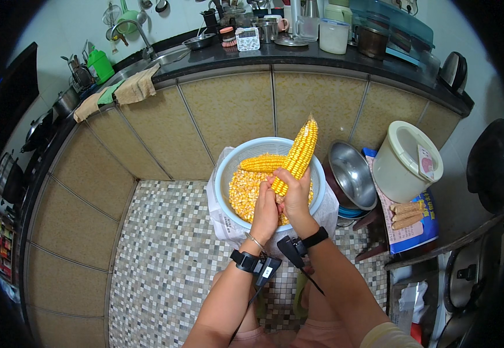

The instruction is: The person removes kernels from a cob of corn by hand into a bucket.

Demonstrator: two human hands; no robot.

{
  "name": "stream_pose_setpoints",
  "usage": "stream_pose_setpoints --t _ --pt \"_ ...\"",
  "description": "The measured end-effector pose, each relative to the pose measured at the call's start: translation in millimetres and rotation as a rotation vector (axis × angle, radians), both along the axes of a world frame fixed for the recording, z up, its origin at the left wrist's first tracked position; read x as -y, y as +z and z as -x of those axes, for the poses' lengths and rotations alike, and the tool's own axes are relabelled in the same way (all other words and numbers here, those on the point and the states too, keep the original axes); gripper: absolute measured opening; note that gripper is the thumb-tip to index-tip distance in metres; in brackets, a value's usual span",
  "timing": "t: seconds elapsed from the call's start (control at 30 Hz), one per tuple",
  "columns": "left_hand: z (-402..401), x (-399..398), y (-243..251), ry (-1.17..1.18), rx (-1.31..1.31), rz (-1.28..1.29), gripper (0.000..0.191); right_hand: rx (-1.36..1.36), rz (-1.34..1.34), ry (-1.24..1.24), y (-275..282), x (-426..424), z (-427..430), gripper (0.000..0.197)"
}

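Note:
My right hand (295,194) is wrapped around the lower part of a yellow ear of corn (302,150), its silky tip tilted up and away. My left hand (265,206) presses its fingers against the butt end of the same ear. Both hands are over a light blue plastic colander basket (222,191). Loose corn kernels (245,193) fill much of it. A second ear of corn (260,163) lies on the kernels at the far side, its right end hidden behind the held ear. White printed paper or sacking (328,213) lies beneath the basket.
Right of the basket are a steel bowl (352,176) and a lidded whitish bucket (402,163). Several bare corncobs (407,215) lie on a printed blue-and-pink sheet (417,243). A tiled cabinet (230,102) with a dark counter (252,58) stands ahead, above the mosaic floor (165,261).

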State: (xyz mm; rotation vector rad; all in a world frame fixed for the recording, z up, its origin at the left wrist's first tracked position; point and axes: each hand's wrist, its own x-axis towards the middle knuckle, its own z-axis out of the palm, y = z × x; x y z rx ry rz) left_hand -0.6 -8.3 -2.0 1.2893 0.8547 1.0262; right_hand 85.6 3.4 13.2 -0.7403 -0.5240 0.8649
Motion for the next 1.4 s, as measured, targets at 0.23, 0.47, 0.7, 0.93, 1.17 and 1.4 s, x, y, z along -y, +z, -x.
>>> stream_pose_setpoints --t 0.23,0.47,0.7,0.93,1.17,1.4 --pt "2 0 3 -0.043 0.013 0.071 0.04 0.047 -0.021 -0.03 -6 -1 0 0.044" --pt "1 0 1 0.0 -0.003 -0.033 0.041 0.047 -0.023 -0.069 -6 -4 1 0.036" --pt "2 0 1 -0.035 -0.006 0.03 0.04 -0.067 -0.033 -0.023 -4 -2 -1 0.034" --pt "8 -3 -1 -0.109 0.06 0.087 0.039 -0.119 -0.012 0.085 9 6 -2 0.03" --pt "6 -3 5 -0.138 0.124 0.051 0.033 -0.097 0.035 0.102 9 7 -7 0.027" --pt "5 -4 0 -0.19 0.185 0.096 0.031 -0.078 0.048 0.088 10 9 -9 0.026"
